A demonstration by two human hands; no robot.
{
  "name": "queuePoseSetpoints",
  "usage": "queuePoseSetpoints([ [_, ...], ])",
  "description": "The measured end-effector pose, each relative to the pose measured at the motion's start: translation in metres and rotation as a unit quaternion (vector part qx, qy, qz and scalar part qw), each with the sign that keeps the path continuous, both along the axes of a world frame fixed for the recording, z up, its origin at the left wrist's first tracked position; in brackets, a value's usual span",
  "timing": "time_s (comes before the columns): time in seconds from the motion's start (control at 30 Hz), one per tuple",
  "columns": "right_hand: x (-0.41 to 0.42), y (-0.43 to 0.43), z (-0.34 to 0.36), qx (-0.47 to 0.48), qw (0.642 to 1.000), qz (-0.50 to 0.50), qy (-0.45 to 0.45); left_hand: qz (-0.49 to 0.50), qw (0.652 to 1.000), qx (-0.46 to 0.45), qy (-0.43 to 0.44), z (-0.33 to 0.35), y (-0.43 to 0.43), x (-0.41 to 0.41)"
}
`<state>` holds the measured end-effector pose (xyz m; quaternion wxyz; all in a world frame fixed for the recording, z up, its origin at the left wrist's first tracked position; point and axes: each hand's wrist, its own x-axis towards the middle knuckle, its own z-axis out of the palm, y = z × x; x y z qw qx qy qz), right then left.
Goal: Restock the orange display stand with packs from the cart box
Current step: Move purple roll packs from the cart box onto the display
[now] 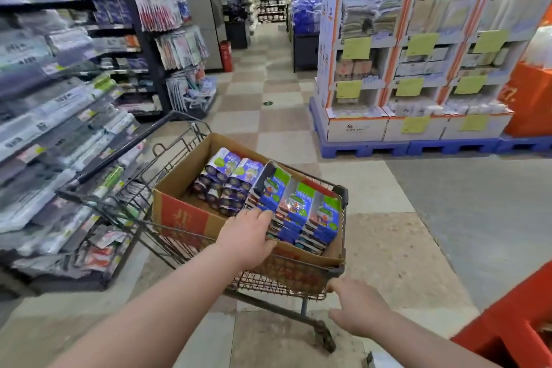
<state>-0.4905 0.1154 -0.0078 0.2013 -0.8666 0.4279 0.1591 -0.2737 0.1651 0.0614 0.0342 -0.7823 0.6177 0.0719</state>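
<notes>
Our left hand (pixel 248 236), fingers relaxed, rests on the packs (pixel 298 206) inside the box (pixel 185 218); our right hand (pixel 355 305) hangs loose outside it.

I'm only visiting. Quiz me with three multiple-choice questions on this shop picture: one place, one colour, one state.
1. Where is the cardboard box? A on the floor; B in the cart; C on a shelf.
2. What colour are the pallets? A blue; B yellow; C black.
3. What is the left hand doing? A lifting a pack high; B touching the packs in the box; C gripping a shelf.
Answers: B, the cart's wires surround it; A, blue under the white stands; B, fingers lie on them.
</notes>
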Motion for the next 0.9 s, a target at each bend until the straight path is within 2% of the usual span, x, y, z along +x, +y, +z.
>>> queuePoseSetpoints([
  [0.2,0.015,-0.039,-0.01,0.013,1.0,-0.011,-0.01,-0.002,1.0,0.031,-0.001,-0.02,-0.033,0.017],
  [0.43,0.037,-0.091,-0.026,0.025,0.997,-0.072,-0.033,-0.03,0.994,0.106,0.01,-0.066,-0.08,0.046],
  [0.67,0.078,-0.149,-0.051,0.067,0.987,-0.146,-0.009,-0.078,0.98,0.18,0.033,-0.111,-0.145,0.091],
  [0.9,0.113,-0.188,-0.115,0.137,0.969,-0.204,0.036,-0.126,0.957,0.26,0.029,-0.166,-0.196,0.127],
])
